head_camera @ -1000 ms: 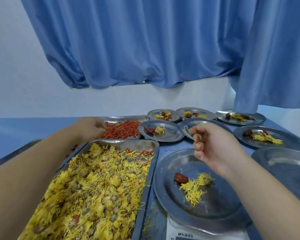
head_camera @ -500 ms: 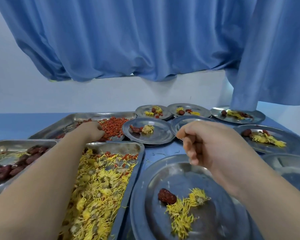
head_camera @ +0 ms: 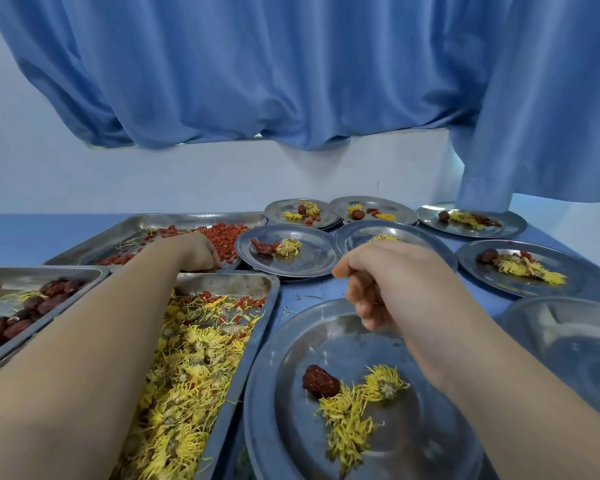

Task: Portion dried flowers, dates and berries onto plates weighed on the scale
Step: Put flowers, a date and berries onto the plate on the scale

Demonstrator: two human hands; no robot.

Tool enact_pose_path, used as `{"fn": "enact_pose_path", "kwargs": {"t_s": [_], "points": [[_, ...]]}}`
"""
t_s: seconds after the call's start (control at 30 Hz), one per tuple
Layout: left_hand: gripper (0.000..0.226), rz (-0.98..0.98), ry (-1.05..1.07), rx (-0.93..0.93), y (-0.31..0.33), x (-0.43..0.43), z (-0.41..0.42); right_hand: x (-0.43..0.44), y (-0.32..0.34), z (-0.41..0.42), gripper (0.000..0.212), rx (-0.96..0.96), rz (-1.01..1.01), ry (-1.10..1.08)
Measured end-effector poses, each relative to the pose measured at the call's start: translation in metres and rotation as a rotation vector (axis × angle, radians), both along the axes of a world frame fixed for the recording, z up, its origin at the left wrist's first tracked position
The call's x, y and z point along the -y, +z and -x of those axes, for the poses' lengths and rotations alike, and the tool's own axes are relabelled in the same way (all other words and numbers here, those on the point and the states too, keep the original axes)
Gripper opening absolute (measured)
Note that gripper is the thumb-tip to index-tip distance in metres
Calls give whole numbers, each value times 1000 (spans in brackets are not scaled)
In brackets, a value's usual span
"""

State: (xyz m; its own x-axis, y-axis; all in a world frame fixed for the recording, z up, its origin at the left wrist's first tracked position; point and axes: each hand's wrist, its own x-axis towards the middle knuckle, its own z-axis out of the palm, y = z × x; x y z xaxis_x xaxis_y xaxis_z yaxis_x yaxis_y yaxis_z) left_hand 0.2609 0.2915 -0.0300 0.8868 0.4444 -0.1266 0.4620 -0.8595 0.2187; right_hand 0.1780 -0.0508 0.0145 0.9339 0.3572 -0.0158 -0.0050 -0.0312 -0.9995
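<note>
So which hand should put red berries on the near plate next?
Left, probably. The left hand is down in the berry tray, its fingers among the red berries. The right hand hovers over the near plate, fingers curled, away from the berries.

Plain blue curtain (head_camera: 257,71) ahead of me, folds shaded darker. Wall (head_camera: 84,181) pale white. Table (head_camera: 312,292) blue too. Flowers (head_camera: 194,368) in my nearest tray (head_camera: 271,282): bright yellow w/ red flecks. Berries (head_camera: 222,233) orange-red. Dates (head_camera: 21,317) dark reddish-brown. My plate (head_camera: 291,427) dull silver-grey, one brown-red date (head_camera: 321,381), yellow petals (head_camera: 347,410).
</note>
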Motion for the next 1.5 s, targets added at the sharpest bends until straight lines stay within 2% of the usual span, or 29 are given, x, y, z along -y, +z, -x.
{"fn": "enact_pose_path", "kwargs": {"t_s": [0.13,0.27,0.5,0.73,0.93,1.03,1.37,1.5], "points": [[31,0,-3,39,2,5,-1,0,-3,0,23,50,21,2],[26,-57,-33,48,5,14,0,0,-5,-2,25,68,30,-15],[33,-82,-16,223,12,6,8,3,-4,2,24,157,72,-9],[19,-82,-31,283,14,0,14,2,-5,3,23,202,97,-2],[37,-29,20,320,12,1,19,3,-3,5,24,207,90,5],[27,-11,-4,335,15,2,23,4,-3,3,25,208,75,-4],[9,249,-60,527,37,22,49,8,1,-1,26,243,63,-10],[8,511,-147,546,52,60,70,14,11,-1,26,233,25,-22]]}}
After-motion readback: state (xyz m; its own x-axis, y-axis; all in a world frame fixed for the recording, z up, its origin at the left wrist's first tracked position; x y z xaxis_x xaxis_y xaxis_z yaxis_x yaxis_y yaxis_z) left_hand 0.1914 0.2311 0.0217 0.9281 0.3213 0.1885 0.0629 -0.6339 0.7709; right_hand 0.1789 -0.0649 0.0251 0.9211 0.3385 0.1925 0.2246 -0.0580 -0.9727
